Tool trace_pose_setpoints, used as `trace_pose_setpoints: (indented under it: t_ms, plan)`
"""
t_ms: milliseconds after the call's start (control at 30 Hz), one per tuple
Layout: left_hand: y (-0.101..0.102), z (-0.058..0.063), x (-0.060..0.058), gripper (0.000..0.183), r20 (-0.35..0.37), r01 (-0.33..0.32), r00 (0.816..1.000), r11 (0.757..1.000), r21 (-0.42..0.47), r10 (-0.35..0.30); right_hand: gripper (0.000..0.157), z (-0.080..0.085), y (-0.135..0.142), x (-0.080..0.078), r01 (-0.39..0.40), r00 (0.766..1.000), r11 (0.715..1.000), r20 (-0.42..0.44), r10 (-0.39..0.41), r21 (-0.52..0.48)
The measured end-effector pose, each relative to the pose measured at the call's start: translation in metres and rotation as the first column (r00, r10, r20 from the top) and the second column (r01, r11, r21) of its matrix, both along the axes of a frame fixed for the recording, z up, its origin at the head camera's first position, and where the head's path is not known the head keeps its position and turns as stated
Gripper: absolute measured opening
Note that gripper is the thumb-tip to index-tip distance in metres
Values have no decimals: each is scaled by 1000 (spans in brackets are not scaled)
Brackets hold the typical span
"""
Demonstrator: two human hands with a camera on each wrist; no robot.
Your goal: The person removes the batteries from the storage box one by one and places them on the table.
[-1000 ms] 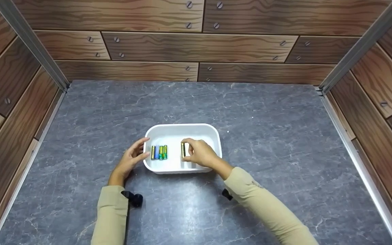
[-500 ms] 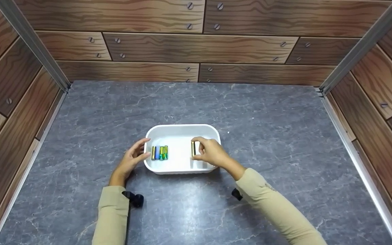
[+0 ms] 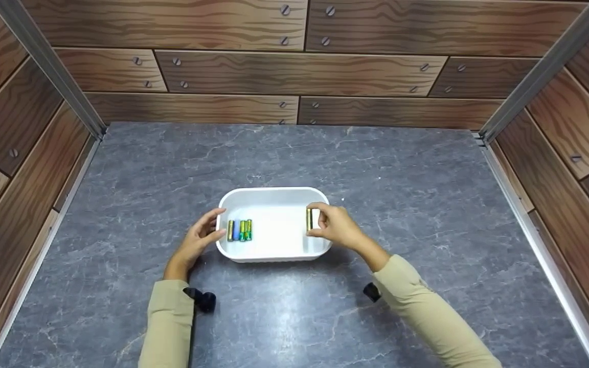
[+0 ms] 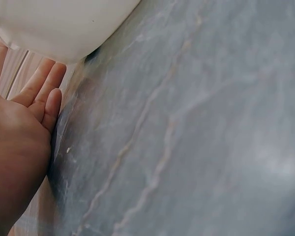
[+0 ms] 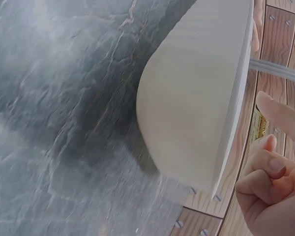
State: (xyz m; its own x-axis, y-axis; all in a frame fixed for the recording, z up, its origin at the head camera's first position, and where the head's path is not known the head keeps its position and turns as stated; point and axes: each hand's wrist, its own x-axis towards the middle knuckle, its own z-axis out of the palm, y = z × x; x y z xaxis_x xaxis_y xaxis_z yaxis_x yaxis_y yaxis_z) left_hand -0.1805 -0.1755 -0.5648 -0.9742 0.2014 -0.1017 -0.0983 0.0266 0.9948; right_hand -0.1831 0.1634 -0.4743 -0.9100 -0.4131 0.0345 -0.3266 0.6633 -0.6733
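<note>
Grey marbled table (image 3: 284,158), wood-print walls (image 3: 233,71) around; white tub (image 3: 269,258) holds four batteries (image 3: 242,230), left end. Right hand (image 3: 339,225) pinches another battery (image 3: 309,221) over tub's right end; left hand (image 3: 196,241), fingers apart, touches left rim.

table (image 3: 284,158): grey, pale-veined | back wall (image 3: 299,74): wood-grain, screw-dotted, beyond table | left post (image 3: 49,66), right post (image 3: 540,71): grey, at back corners | right rail (image 3: 535,240): pale, along table's side | speck (image 3: 342,199): white, on table
</note>
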Motion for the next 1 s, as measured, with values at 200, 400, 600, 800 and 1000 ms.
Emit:
trace_pose_setpoints:
  t_ms: [200,400,600,800,1000]
  plan:
    - [0,-1,-1,54,13,-7,1000,1000,12,7,55,0,13,1,23,999,1000,26,-23,-19]
    - [0,0,-1,53,6,-5,1000,1000,1,5,54,-1,24,1,34,999,998,-1,-34,-46]
    - [0,0,-1,54,14,-5,1000,1000,-4,5,54,-3,33,3,44,999,997,17,-44,-61]
    - [0,0,0,54,7,-7,1000,1000,6,7,55,-3,44,2,79,996,994,48,-75,-79]
    - [0,-1,0,54,-5,-8,1000,1000,10,8,57,-3,52,0,84,996,994,45,-81,-68]
